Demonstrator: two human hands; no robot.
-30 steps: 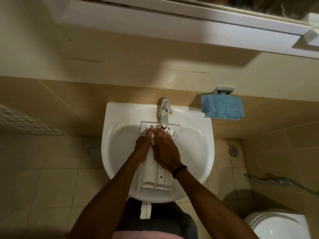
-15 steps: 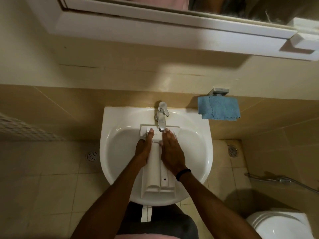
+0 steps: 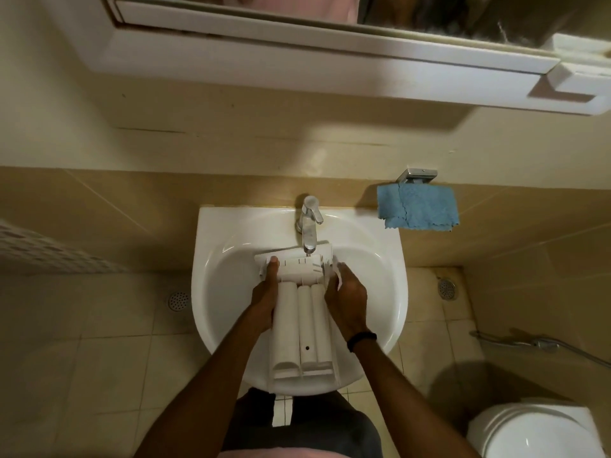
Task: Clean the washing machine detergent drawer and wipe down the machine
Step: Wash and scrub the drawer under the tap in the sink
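A white plastic detergent drawer (image 3: 304,325) lies upside down in the white washbasin (image 3: 218,292), its front panel under the chrome tap (image 3: 309,226) and its back end over the basin's near rim. My left hand (image 3: 264,299) grips the drawer's left side, thumb on the front panel. On the opposite side my right hand (image 3: 347,302) holds the drawer, fingers near the panel. I cannot tell whether water runs from the tap.
A blue cloth (image 3: 418,208) hangs from a metal wall holder right of the basin. A mirror cabinet (image 3: 330,54) juts out overhead. A toilet (image 3: 535,431) stands at lower right, a spray hose (image 3: 529,345) on the right wall, floor drains either side.
My hands have slid apart from the drawer's top middle to its two sides, uncovering the ribbed underside. The camera has tilted up a little.
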